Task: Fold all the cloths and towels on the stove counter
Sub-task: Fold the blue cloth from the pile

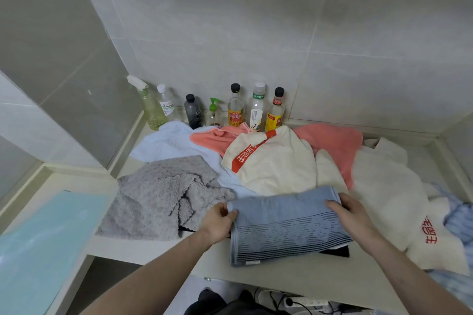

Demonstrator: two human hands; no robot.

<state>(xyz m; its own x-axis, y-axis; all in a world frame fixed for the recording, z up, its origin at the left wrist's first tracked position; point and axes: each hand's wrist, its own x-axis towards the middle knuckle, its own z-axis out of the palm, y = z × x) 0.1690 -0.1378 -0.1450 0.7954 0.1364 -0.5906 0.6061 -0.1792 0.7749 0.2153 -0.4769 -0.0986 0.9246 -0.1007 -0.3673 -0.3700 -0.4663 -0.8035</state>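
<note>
Grey wall tiles close in a corner alcove, and the pale table (pixel 281 279) set into it carries a heap of laundry. Along the far wall stand several bottles (pixel 235 107), pushed back against the tiles, probably to leave the working area free.

At the near middle lies a blue striped towel (pixel 286 227), already doubled over into a neat rectangle with its edges lined up, resting partly on something dark (pixel 337 250) that I cannot identify. The left hand (pixel 217 222) pinches the towel's far-left corner, thumb on top and fingers curled under the edge. The right hand (pixel 350 215) grips the far-right corner in much the same way. Holding both far corners at once keeps the layers square, which suits either another fold toward the near side or lifting the piece aside.

Around it the rest waits unfolded: a grey knobbly cloth (pixel 153 199) crumpled to the left, a cream towel with a red band (pixel 271 161) bunched behind, a coral towel (pixel 330 140) and a pale blue cloth (pixel 166 143) farther back, and another cream towel with red lettering (pixel 394 204) sprawled to the right. By my judgement the task is at an early stage, with one piece nearly done.
</note>
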